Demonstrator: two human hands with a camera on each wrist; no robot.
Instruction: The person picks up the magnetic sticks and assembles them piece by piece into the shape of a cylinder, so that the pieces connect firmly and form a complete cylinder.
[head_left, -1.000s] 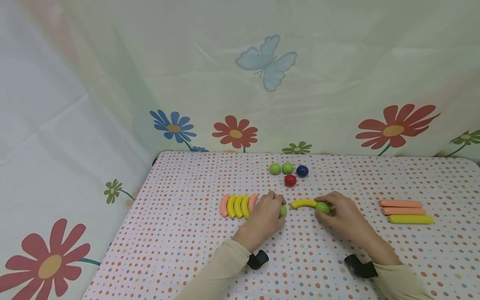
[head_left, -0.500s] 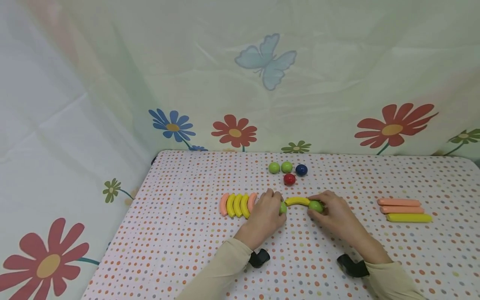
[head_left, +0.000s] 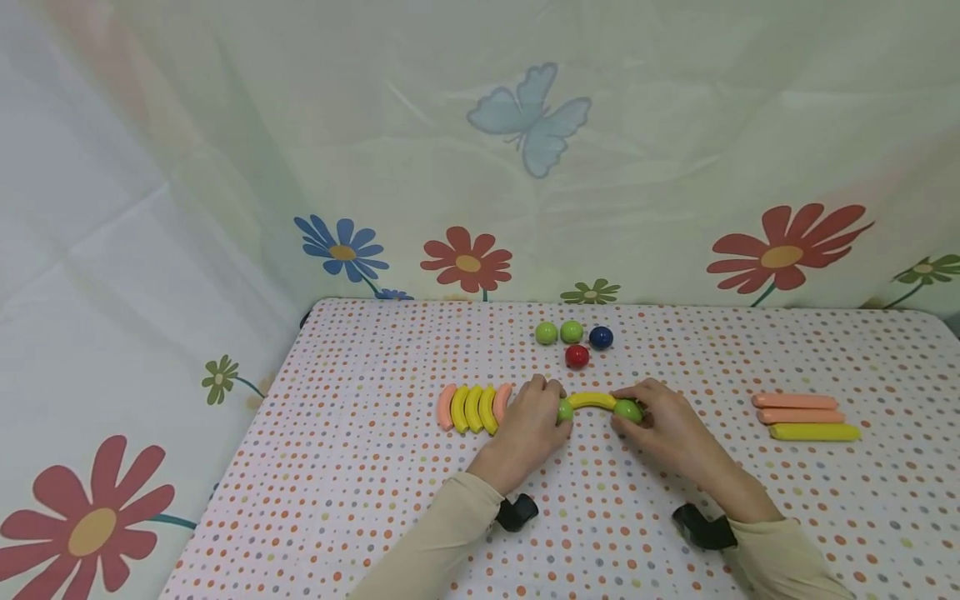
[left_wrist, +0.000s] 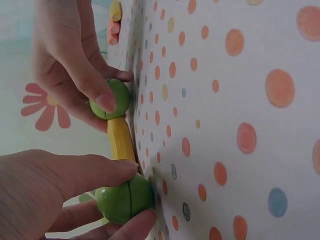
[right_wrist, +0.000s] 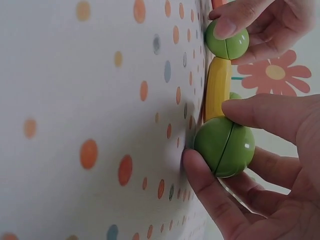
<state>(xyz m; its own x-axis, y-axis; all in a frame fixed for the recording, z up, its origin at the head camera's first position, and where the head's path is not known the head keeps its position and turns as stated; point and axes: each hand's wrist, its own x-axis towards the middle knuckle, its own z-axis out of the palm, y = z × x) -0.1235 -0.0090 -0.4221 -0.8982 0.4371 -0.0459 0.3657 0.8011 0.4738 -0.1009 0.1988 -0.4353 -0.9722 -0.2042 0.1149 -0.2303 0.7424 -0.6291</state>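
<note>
- Both hands pinch green balls: left hand (head_left: 534, 421) grip on one ball (head_left: 565, 410), right hand (head_left: 663, 425) on the other ball (head_left: 627, 409).
- Gap just closed: the yellow curved piece (head_left: 592, 400) now bridges them on the table (head_left: 375, 467), so the chain looks joined.

Right hand (head_left: 663, 425): shifted left with yellow curved piece (head_left: 592, 400) and its green ball (head_left: 627, 410). Piece's free end: now touching left hand's green ball (head_left: 564, 410); gap closed.

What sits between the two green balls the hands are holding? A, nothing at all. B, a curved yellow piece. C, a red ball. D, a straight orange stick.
B: the left hand pinches one green ball and the right hand the other green ball, with a curved yellow piece bridging them on the dotted tablecloth.
</note>
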